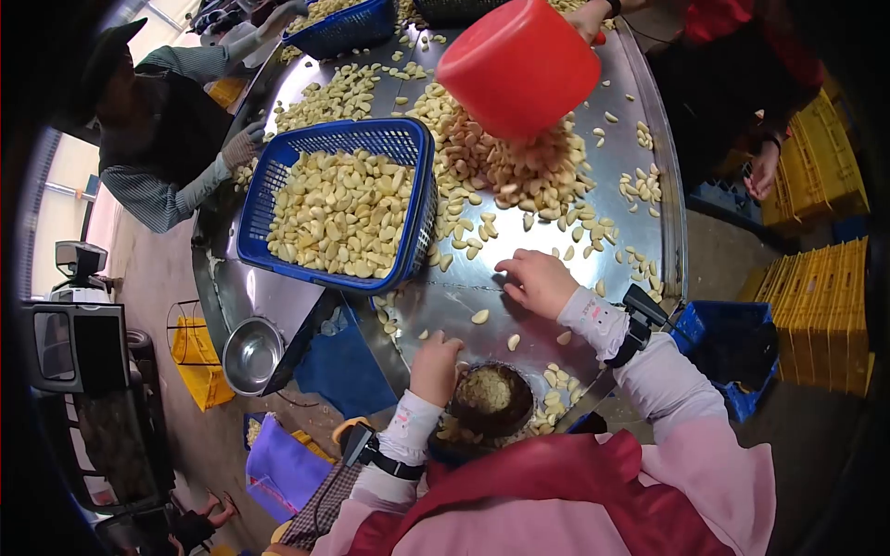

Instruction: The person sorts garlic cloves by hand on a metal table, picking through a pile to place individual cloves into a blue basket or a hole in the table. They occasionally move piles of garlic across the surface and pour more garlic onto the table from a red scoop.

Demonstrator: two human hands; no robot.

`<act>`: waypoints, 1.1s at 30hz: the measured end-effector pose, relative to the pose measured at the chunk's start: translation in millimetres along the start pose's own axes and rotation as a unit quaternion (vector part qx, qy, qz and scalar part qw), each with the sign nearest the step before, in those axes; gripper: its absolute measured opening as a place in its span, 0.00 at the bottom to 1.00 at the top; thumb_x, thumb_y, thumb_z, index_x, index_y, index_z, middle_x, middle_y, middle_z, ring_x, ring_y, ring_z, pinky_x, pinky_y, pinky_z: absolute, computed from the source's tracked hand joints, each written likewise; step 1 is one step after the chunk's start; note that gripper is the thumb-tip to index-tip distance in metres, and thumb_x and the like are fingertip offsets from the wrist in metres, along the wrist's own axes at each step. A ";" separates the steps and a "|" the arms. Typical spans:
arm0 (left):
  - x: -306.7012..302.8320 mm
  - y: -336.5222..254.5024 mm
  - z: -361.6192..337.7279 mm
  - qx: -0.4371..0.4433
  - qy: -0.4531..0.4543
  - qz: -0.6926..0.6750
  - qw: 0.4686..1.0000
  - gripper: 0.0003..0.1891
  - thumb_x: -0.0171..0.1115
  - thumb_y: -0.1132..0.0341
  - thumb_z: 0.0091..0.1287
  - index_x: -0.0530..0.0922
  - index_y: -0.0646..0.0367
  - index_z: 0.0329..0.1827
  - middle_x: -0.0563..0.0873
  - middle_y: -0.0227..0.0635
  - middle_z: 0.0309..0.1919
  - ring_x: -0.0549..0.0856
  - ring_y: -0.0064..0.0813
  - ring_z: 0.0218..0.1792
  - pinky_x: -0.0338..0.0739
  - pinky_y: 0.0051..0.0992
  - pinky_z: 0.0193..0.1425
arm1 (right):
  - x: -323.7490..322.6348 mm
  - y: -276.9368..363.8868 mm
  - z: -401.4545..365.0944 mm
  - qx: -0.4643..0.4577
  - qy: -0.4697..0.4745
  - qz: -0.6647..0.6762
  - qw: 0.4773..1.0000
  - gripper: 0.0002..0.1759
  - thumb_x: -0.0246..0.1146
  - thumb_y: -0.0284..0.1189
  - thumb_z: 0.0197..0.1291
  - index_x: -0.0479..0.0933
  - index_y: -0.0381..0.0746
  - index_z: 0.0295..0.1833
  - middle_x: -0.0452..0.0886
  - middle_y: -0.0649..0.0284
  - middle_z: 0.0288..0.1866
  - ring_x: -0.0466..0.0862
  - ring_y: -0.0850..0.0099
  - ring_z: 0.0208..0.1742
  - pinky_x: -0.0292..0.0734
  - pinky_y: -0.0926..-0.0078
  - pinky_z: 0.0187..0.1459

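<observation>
**Garlic cloves on the sorting table: part gathered, much still loose**

Your right hand point(538, 283) lies palm down on the round stainless-steel table point(464, 296), fingers loosely bent and spread, with nothing clasped in them. Just in front of it lie scattered pale peeled garlic cloves point(479, 317). Your left hand point(436, 366) rests at the near edge, touching the rim of the small dark round bowl point(527, 394). Its back faces the camera, so you cannot tell whether its fingers hold a clove.

Gathered so far: the blue plastic mesh basket point(422, 213), to the far left of your hands, is filled nearly to its rim with cloves. The dark bowl holds a small heap of paler scraps or cloves; which of the two is not clear.

Left to do, as a judgement: a good deal. A large brownish heap of cloves point(528, 171) lies beyond your right hand, directly under a tipped red plastic bucket point(519, 65) held by another person. Smaller scatterings lie along the right rim and beside the bowl. At the far left, a co-worker's gloved hand point(243, 144) touches the basket's corner.
</observation>
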State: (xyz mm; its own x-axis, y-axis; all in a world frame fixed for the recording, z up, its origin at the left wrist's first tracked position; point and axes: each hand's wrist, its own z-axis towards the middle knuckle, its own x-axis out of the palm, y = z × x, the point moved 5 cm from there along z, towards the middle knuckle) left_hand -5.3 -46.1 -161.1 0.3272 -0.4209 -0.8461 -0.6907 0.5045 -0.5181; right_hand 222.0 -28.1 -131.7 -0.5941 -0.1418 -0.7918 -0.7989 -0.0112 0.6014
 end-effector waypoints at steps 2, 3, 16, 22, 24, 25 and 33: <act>7.9 -7.7 -9.9 -0.015 -0.004 0.032 0.999 0.10 0.69 0.71 0.56 0.82 0.59 0.40 0.80 0.42 0.30 0.84 0.45 0.34 0.76 0.42 0.37 | 7.4 -2.9 3.8 -0.008 -0.010 0.009 1.000 0.13 0.63 0.31 0.58 0.81 0.42 0.49 0.80 0.57 0.40 0.83 0.55 0.44 0.79 0.58 0.46; 10.9 -10.3 -14.5 -0.027 -0.012 0.065 0.997 0.09 0.66 0.71 0.58 0.81 0.59 0.41 0.79 0.42 0.30 0.84 0.45 0.34 0.76 0.43 0.35 | 10.8 -2.9 7.0 -0.017 -0.005 0.030 0.999 0.13 0.63 0.31 0.58 0.81 0.42 0.48 0.80 0.57 0.39 0.83 0.55 0.44 0.79 0.58 0.46; 34.3 -19.6 -36.9 -0.016 -0.101 0.118 0.988 0.05 0.59 0.70 0.67 0.80 0.62 0.39 0.77 0.38 0.39 0.84 0.41 0.32 0.80 0.40 0.33 | -85.7 -89.1 95.7 0.059 -0.309 -0.154 0.936 0.24 0.68 0.41 0.53 0.80 0.50 0.58 0.77 0.58 0.58 0.71 0.54 0.64 0.68 0.52 0.64; -46.5 -53.5 8.7 -0.045 -0.127 -0.203 0.970 0.13 0.65 0.82 0.56 0.85 0.63 0.44 0.83 0.36 0.39 0.84 0.26 0.37 0.78 0.20 0.41 | -47.4 -83.2 80.9 0.109 -0.104 -0.199 0.968 0.31 0.63 0.55 0.56 0.73 0.62 0.66 0.68 0.60 0.70 0.63 0.49 0.72 0.58 0.38 0.67; -57.6 -42.5 22.4 -0.072 -0.129 -0.301 0.942 0.17 0.64 0.86 0.56 0.85 0.65 0.48 0.83 0.34 0.42 0.82 0.19 0.39 0.76 0.17 0.45 | -41.7 -84.1 50.6 0.109 -0.096 -0.171 0.974 0.29 0.64 0.51 0.58 0.74 0.61 0.65 0.69 0.59 0.69 0.63 0.48 0.72 0.58 0.38 0.67; -63.9 -40.6 28.1 -0.090 -0.119 -0.436 0.887 0.16 0.64 0.86 0.56 0.84 0.66 0.48 0.83 0.34 0.43 0.82 0.19 0.39 0.77 0.17 0.44 | -40.4 -80.5 40.1 0.109 -0.090 -0.144 0.979 0.26 0.65 0.48 0.59 0.75 0.60 0.64 0.70 0.58 0.68 0.63 0.47 0.71 0.58 0.39 0.66; -196.6 -53.6 49.0 0.024 -0.404 -0.164 0.900 0.13 0.66 0.81 0.59 0.83 0.65 0.48 0.81 0.35 0.43 0.81 0.22 0.39 0.76 0.20 0.46 | -24.6 -3.6 51.3 -0.025 -0.171 -0.077 0.982 0.03 0.66 0.29 0.49 0.83 0.42 0.28 0.82 0.60 0.35 0.80 0.59 0.45 0.77 0.60 0.47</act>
State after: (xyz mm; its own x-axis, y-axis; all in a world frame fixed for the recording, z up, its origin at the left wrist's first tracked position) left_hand -1.1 46.5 26.8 0.8834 0.1228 -0.4523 -0.4497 0.4938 -0.7442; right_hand 234.6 26.1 -119.8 -0.4697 0.2055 -0.8586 -0.8816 -0.0569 0.4686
